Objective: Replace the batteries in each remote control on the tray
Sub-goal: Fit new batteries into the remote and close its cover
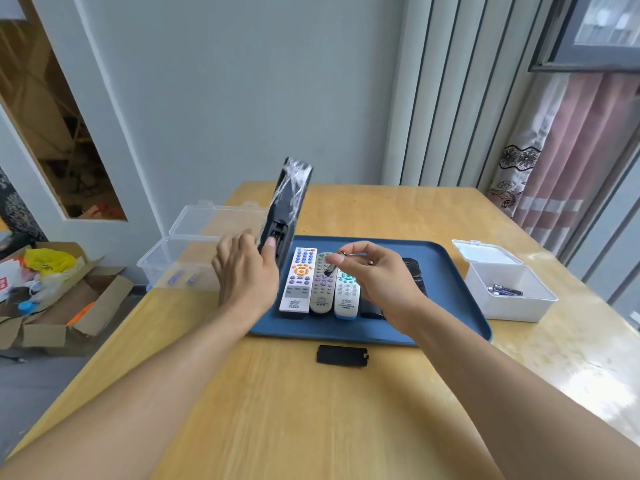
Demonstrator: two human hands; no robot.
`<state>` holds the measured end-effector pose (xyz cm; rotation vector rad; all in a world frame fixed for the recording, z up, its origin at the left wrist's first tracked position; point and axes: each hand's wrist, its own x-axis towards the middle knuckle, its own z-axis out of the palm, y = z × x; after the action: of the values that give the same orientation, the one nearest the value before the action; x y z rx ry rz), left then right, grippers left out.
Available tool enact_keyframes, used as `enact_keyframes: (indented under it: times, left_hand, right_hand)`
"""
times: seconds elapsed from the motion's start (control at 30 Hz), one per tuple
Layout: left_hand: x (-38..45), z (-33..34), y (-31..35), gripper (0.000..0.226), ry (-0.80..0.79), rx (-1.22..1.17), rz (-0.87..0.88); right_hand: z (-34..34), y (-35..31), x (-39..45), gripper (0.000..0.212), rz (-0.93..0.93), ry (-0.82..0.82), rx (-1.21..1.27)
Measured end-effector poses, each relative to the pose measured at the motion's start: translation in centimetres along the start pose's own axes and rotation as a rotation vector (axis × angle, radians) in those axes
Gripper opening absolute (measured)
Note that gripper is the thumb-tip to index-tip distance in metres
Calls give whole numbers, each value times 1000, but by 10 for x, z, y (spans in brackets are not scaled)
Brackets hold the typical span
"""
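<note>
We're mid-swap on the black remote (289, 206): our left hand (247, 275) holds it upright above the far left corner of the blue tray (450, 327), fingers curled round its lower end, thumb on the open battery bay. Its back cover (342, 356) lies on the desk (311, 410), just in front of the tray. Our right hand (374, 275) hovers over the tray, fingers pinching a small dark battery (329, 270) above the grey remote (322, 289).

Whether that cell is old or new, we can't tell. The bay seems to hold something dark still, unclear.

On the tray: white remote (298, 282), the grey one, a white-and-blue remote (347, 297), all face up, apparently untouched; another dark remote (414, 271) is mostly hidden behind our right hand.

The clear box (183, 268) on the left holds a couple of cells; the white box (509, 289) on the right holds several dark ones.

Our judgement: first remote in progress, the rest left.
</note>
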<state>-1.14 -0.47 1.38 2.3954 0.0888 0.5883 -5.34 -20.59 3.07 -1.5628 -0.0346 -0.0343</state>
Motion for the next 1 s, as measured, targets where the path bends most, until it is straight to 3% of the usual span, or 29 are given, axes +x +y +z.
enact_keyframes:
  times: [0.13, 0.23, 0.4, 0.67, 0.87, 1.0]
  left_hand:
    - [-27, 12, 31, 22, -140, -528, -3]
    - [-36, 25, 40, 12, -226, -772, -56]
    - [-50, 25, 40, 26, -423, -1048, -189]
    - [-54, 20, 43, 33, -595, -1205, -260]
    - [-50, 20, 34, 33, -741, -1327, -248]
    - [-47, 18, 32, 29, -730, -1369, -232]
  right_hand:
    - [-8, -1, -4, 18, -158, 135, -32]
    - [-13, -3, -13, 23, -247, 170, 50]
    - [-7, 2, -18, 18, -390, 189, 30]
    - [-2, 19, -18, 13, -492, 229, -223]
    - [-13, 30, -17, 12, -680, 246, -461]
    - [-16, 32, -18, 13, -755, 219, -564]
